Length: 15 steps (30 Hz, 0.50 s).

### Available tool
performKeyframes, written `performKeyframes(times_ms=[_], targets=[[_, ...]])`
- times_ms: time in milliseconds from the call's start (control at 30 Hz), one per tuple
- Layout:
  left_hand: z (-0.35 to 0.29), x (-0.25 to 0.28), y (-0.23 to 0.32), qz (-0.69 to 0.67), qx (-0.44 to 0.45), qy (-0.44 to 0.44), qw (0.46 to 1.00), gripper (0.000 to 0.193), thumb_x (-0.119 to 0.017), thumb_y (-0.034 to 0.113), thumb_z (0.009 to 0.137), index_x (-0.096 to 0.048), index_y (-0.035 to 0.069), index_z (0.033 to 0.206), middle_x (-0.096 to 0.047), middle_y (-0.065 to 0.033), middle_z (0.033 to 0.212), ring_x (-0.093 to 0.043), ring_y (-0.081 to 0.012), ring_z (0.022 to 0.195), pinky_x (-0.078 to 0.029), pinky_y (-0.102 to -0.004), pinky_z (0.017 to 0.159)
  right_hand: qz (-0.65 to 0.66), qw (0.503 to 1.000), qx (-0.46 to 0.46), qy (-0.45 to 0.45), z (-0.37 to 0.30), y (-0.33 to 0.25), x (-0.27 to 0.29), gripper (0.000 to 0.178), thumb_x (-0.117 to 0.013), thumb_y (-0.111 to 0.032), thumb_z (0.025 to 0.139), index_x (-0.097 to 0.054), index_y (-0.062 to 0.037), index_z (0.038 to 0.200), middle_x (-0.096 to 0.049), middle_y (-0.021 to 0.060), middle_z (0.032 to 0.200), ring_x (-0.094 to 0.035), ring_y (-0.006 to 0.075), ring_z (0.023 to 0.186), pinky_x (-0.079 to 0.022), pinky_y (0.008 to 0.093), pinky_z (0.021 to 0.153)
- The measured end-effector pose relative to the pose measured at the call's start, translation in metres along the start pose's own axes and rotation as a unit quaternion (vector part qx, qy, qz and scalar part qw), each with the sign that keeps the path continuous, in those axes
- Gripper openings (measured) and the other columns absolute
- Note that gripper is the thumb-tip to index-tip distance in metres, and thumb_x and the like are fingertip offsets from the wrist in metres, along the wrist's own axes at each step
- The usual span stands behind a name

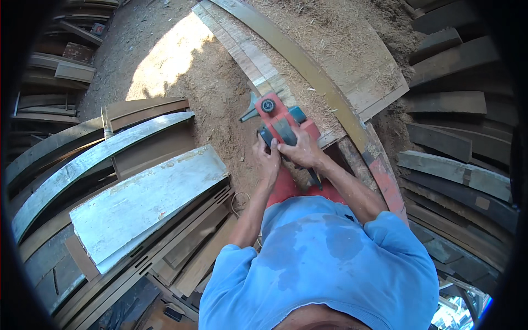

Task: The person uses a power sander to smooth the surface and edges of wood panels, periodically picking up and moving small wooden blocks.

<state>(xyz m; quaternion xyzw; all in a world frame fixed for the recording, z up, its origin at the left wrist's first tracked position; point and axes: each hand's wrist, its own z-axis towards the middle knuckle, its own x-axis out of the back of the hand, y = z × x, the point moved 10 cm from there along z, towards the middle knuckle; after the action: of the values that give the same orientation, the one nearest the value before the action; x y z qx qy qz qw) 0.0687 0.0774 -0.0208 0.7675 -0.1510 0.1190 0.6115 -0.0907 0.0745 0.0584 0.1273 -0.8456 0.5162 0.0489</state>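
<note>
Tilting could gouge the 11-o'clock plank [241, 48] if left hand [267, 159] and right hand [303, 149], gripping the planer [279, 114], press unevenly.

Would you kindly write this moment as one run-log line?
left hand: on red power planer; right hand: gripping planer; planer: at pale wooden strip; surroundings: wood shavings, white board at left
</note>
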Motion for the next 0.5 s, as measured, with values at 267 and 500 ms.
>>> performKeyframes(times_ms=[267,500], targets=[[-0.141,-0.037,-0.01,0.029,0.036,-0.034,0.998,0.071,-0.067,0.032,0.1,-0.04,-0.001,0.157,-0.055,-0.0203,0.127,-0.053,-0.0321,0.118,-0.045,-0.0411,0.101,0.028,0.999,0.038,0.01,-0.12,0.064,0.005,0.048,-0.075,-0.024,0.085,-0.061,0.0027,0.123,-0.07,0.0219,0.108,-0.07,0.0329,0.103,-0.053,0.0435,0.093],[-0.01,-0.006,-0.019,-0.06,0.018,-0.007,0.998,0.051,-0.066,0.027,0.101,-0.055,0.001,0.144,-0.062,-0.0216,0.119,-0.056,-0.033,0.11,-0.047,-0.0423,0.098,0.001,1.0,0.03,-0.005,-0.01,0.004,-0.005,0.047,-0.073,-0.031,0.087,-0.063,0.0035,0.118,-0.072,0.023,0.104,-0.072,0.0322,0.099,-0.055,0.0431,0.088]])
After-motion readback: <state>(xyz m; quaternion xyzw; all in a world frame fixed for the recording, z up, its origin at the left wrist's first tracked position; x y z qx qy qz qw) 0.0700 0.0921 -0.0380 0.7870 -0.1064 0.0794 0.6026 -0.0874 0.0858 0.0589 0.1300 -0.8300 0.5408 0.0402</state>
